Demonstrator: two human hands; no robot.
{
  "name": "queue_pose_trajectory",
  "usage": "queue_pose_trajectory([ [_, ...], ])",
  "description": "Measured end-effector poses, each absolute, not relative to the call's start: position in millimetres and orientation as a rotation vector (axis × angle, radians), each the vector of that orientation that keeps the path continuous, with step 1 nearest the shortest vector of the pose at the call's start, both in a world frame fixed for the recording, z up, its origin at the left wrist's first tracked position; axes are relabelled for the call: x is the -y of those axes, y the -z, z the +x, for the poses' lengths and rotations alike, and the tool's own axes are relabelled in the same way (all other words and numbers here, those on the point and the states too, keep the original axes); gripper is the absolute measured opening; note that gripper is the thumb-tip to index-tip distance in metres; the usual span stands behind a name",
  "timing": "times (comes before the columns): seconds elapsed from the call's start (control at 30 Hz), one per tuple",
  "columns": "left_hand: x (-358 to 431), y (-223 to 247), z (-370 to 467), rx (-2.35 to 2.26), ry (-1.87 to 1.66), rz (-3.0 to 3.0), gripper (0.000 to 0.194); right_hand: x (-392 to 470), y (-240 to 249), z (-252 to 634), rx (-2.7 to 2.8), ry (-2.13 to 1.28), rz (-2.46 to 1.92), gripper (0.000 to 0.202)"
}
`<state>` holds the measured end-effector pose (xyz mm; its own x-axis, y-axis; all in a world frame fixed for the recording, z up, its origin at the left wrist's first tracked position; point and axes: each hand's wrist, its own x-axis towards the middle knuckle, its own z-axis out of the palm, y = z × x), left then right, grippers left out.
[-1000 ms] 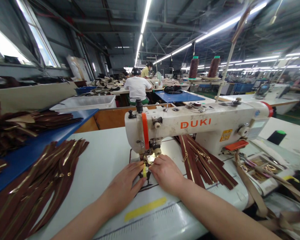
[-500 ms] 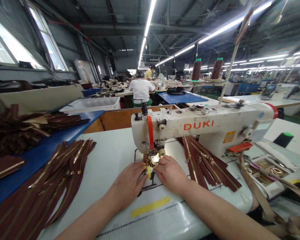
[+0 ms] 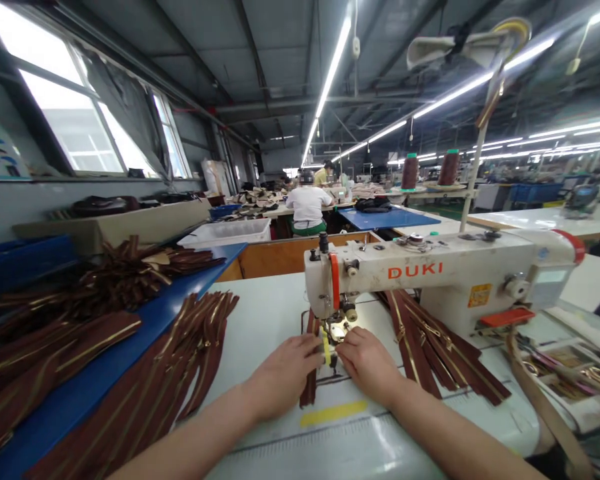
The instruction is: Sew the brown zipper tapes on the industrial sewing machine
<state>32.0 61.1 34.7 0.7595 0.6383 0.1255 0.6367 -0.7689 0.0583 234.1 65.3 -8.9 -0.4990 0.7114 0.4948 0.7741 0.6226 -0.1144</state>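
A brown zipper strip (image 3: 309, 391) with a metal edge lies under the needle area of the white sewing machine (image 3: 410, 267). My left hand (image 3: 291, 373) is closed over this strip, fingertips against the yellow guide (image 3: 326, 345) beside the presser foot. My right hand (image 3: 367, 363) is at the other side of the foot, thumb and fingers pinched together; whatever they hold is too small or hidden. More brown zippers with gold teeth and pulls (image 3: 430, 340) lie under the machine arm. A long bundle of zippers (image 3: 180, 360) spreads to the left of my left arm.
A blue board (image 3: 180, 293) on the left carries a heap of brown strips (image 3: 125, 280). At right, a tray (image 3: 575, 373) holds metal rings and small tools. Thread cones (image 3: 409, 172) stand behind the machine. A person in a white top (image 3: 307, 207) sits farther back.
The view has turned left and up, so everything sits farther right and lower. The zipper strip's lower end now shows beside my left hand. Both hands stay by the presser foot.
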Motion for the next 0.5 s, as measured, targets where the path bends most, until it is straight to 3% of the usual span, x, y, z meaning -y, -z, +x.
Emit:
queue_pose_trajectory([
  [0.13,-65.5,-45.0,39.4,-0.993,-0.128,2.976,0.027,-57.2,7.1,233.3,2.347,0.111,-1.159,0.019],
  [0.27,-55.7,-50.0,39.7,-1.157,-0.191,2.910,0.016,-29.5,1.9,231.2,2.041,-0.316,-1.134,0.016],
  [0.33,-48.6,-47.8,43.2,-1.252,-0.317,2.755,0.009,-13.3,-3.3,227.5,1.844,-0.566,-1.093,0.031],
  [0.47,-31.0,-33.5,43.4,-1.192,-0.575,2.193,0.021,-0.6,-19.5,220.4,1.605,-1.070,-1.001,0.014],
  [0.5,-27.0,-29.4,38.8,-1.150,-0.618,2.137,0.024,-2.1,-23.9,220.5,1.524,-1.207,-0.971,0.018],
])
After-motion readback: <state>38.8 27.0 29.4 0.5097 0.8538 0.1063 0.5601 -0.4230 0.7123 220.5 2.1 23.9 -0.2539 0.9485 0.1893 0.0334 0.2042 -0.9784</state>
